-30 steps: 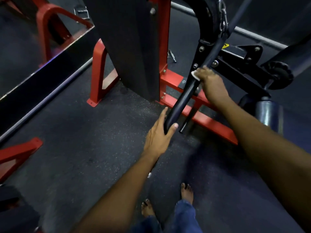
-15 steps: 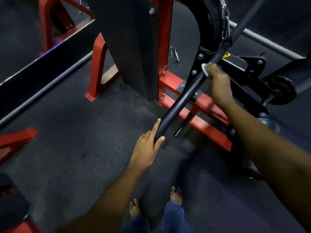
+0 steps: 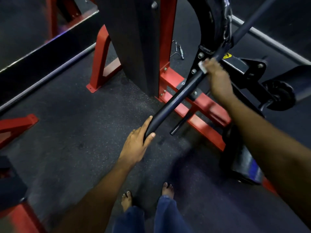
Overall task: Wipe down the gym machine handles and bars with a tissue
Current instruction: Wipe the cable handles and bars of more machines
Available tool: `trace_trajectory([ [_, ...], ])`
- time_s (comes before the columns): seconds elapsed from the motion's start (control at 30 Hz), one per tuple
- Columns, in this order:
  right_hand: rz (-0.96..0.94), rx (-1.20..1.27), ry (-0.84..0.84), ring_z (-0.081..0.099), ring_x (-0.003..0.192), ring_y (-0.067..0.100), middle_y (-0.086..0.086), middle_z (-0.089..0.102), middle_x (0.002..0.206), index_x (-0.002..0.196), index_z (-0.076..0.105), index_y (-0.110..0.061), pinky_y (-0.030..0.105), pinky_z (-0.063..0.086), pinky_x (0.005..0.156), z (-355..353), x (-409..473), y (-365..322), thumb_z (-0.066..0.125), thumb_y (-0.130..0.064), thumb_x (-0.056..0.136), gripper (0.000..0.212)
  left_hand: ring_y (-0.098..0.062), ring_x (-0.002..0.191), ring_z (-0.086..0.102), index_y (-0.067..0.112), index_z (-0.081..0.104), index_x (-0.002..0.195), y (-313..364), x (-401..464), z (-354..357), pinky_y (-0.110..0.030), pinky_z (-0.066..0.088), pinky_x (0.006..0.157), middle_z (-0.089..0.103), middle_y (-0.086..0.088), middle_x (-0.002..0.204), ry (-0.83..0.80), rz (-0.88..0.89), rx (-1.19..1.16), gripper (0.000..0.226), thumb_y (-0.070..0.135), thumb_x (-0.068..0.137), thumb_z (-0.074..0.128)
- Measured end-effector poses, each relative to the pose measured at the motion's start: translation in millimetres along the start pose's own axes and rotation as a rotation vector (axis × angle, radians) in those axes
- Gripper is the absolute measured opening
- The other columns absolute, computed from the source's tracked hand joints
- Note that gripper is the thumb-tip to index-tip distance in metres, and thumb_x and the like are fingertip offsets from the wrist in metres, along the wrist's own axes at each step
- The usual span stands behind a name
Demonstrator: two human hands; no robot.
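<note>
Right now the right hand (image 3: 217, 76) is wrapped round the black bar (image 3: 176, 98) w/ a white tissue (image 3: 202, 66) pinched between fingers and metal, just below the chain and bracket (image 3: 198, 64) where the bar hangs from the machine. Left hand (image 3: 139, 142) steadies the bar's lower end: thumb on one side, fingers laid along the other, so a loose cradling hold rather than a tight fist. Bar runs diagonally from the left hand up past the right and on toward the top right corner; red frame (image 3: 170, 78) and the dark floor (image 3: 84, 123) sit behind it.

Judging by this, the step is wiping along the bar's middle section. To do it well:
- keep the left hand firm so the bar doesn't swing on its chain
- keep the tissue folded round as much of the bar as poss, not just the top face; rotate the wrist to reach the underside
- long strokes w/ steady pressure, overlapping
- the stretch under the left hand prob needs doing too, so shift that hold at some pt
- mind knuckles near the bracket bolts; tissue could snag or tear there
</note>
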State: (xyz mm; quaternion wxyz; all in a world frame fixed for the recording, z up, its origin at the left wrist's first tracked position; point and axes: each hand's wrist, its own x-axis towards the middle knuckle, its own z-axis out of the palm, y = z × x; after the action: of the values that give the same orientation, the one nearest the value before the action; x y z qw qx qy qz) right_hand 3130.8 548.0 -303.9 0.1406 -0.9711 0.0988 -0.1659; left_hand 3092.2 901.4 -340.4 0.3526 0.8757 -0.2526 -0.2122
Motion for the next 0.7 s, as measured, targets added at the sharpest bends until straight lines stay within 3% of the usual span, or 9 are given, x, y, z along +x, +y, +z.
trace_trajectory([
  [0.1, 0.223, 0.041, -0.102, 0.034, 0.135, 0.034, 0.019, 0.047, 0.137, 0.127, 0.054, -0.003, 0.034, 0.023, 0.114, -1, 36, 27, 0.047, 0.005, 0.085, 0.044, -0.024, 0.096, 0.055, 0.065, -0.003, 0.139, 1, 0, 2, -0.044, 0.046, 0.089, 0.059, -0.007, 0.115, 0.008, -0.025, 0.009, 0.055, 0.064, 0.092, 0.026],
  [0.17, 0.300, 0.083, -0.063, 0.041, 0.129, 0.029, 0.021, 0.050, 0.131, 0.123, 0.054, 0.002, 0.037, 0.027, 0.108, 2, 28, 8, 0.039, -0.003, 0.091, 0.035, -0.023, 0.097, 0.055, 0.064, -0.003, 0.139, 2, 0, 2, -0.044, 0.046, 0.090, 0.058, -0.006, 0.115, 0.006, -0.037, 0.021, 0.055, 0.063, 0.092, 0.026],
  [0.23, 0.269, 0.133, -0.016, 0.051, 0.115, 0.019, 0.015, 0.057, 0.119, 0.114, 0.058, -0.002, 0.033, 0.033, 0.101, 6, 2, -24, 0.036, -0.016, 0.096, 0.032, -0.023, 0.102, 0.055, 0.066, -0.005, 0.138, 4, 0, 1, -0.046, 0.045, 0.094, 0.058, -0.007, 0.120, -0.002, -0.048, 0.027, 0.054, 0.061, 0.093, 0.027],
  [0.27, 0.238, 0.153, -0.016, 0.051, 0.118, 0.017, 0.011, 0.058, 0.122, 0.116, 0.059, -0.004, 0.027, 0.031, 0.105, 8, -12, -39, 0.038, -0.015, 0.097, 0.031, -0.024, 0.107, 0.055, 0.067, -0.006, 0.137, 4, 0, 2, -0.047, 0.044, 0.097, 0.057, -0.007, 0.125, -0.007, -0.052, 0.029, 0.055, 0.060, 0.094, 0.027],
  [0.37, 0.242, 0.283, 0.015, 0.046, 0.128, 0.020, 0.015, 0.056, 0.131, 0.124, 0.060, -0.002, 0.026, 0.025, 0.114, 2, -39, -67, 0.044, 0.001, 0.094, 0.034, -0.024, 0.116, 0.054, 0.065, -0.005, 0.140, 8, -1, -2, -0.051, 0.039, 0.104, 0.054, -0.007, 0.133, -0.021, -0.063, 0.045, 0.057, 0.053, 0.099, 0.032],
  [0.43, 0.325, 0.348, 0.074, 0.057, 0.116, 0.020, 0.015, 0.063, 0.122, 0.117, 0.065, -0.002, 0.023, 0.034, 0.108, -10, -49, -82, 0.045, 0.008, 0.088, 0.037, -0.028, 0.114, 0.054, 0.057, 0.000, 0.146, 15, -2, -5, -0.051, 0.040, 0.103, 0.052, -0.008, 0.131, -0.040, -0.106, 0.064, 0.058, 0.049, 0.100, 0.034],
  [0.57, 0.499, 0.382, 0.023, 0.063, 0.089, 0.034, 0.022, 0.067, 0.100, 0.114, 0.060, -0.007, 0.035, 0.046, 0.077, -46, -77, -113, 0.044, 0.003, 0.087, 0.033, -0.033, 0.121, 0.049, 0.033, 0.013, 0.154, 43, -6, -22, -0.051, 0.032, 0.108, 0.042, -0.008, 0.141, -0.031, -0.103, 0.152, 0.059, 0.039, 0.102, 0.040],
  [0.7, 0.546, 0.340, 0.005, 0.063, 0.085, 0.036, 0.020, 0.068, 0.090, 0.100, 0.063, -0.007, 0.038, 0.046, 0.071, -87, -103, -139, 0.053, -0.008, 0.086, 0.017, -0.028, 0.135, 0.039, 0.018, 0.022, 0.153, 76, -9, -49, -0.047, 0.024, 0.115, 0.036, -0.008, 0.150, -0.010, -0.014, 0.118, 0.060, 0.029, 0.101, 0.047],
])
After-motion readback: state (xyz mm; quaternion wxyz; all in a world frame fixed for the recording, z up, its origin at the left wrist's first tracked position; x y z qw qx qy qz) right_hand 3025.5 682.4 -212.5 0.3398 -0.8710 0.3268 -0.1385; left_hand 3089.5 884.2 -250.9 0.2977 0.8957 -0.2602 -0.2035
